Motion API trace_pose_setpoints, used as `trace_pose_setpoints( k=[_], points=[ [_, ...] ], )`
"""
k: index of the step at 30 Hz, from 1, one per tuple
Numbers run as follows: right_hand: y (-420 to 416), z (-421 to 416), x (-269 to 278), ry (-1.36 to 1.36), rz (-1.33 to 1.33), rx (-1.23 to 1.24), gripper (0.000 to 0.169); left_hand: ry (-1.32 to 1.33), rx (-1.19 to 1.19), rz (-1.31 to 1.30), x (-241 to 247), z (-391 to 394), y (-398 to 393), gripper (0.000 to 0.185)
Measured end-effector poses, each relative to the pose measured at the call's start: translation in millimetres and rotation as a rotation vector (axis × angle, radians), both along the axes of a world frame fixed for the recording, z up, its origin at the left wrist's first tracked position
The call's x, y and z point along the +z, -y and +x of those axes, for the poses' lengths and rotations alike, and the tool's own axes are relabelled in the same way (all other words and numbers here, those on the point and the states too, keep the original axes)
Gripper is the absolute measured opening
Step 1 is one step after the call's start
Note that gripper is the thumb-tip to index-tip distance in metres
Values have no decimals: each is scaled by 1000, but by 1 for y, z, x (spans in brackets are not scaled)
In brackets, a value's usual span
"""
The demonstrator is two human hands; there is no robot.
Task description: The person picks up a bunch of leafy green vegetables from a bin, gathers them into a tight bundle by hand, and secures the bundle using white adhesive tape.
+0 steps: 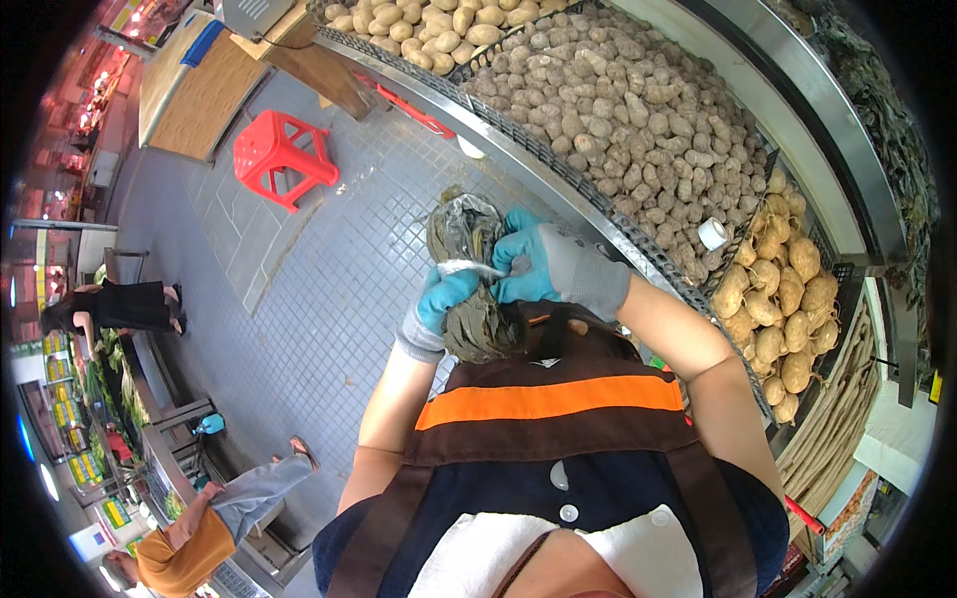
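Observation:
A bundle of dark, wrinkled, dried leaf-like produce [482,329] is held up in front of my brown apron [516,442]. A narrow white band [467,266] runs across its middle. My left hand [445,299], in a grey and teal work glove, grips the bundle and the band from the left side. With fingers bent, my right hand [534,258], gloved the same way, pinches the band's right end against the bundle. The bundle's upper part looks shiny, perhaps from clear plastic. The fingers hide part of the band.
Taros [598,105] fill crates on the right, with potatoes [441,30], tan tubers [777,299] and long yams [830,404] beside them. A white tape roll [712,233] rests on the taros. A red stool [280,157] stands on the tiled floor [359,247]. Two people are at the left.

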State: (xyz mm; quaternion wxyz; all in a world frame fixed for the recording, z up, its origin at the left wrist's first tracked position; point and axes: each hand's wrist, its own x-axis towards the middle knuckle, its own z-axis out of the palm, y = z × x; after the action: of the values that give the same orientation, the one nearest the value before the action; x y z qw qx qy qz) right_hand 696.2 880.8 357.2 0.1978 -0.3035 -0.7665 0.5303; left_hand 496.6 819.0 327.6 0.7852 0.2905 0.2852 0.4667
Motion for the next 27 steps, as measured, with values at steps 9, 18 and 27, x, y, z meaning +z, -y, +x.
trace_pose_setpoints(
  k=[9, 18, 27],
  points=[
    [-8, 7, 41, 325, -152, 201, 29, -92, 0, 30, -22, -5, 11, 30],
    [0, 12, 42, -379, -255, -282, 23, 385, -76, -185, 7, -8, 9, 81],
    [32, 0, 22, -252, -87, -387, 11, 366, -121, -162, 7, 1, 6, 80]
  ],
)
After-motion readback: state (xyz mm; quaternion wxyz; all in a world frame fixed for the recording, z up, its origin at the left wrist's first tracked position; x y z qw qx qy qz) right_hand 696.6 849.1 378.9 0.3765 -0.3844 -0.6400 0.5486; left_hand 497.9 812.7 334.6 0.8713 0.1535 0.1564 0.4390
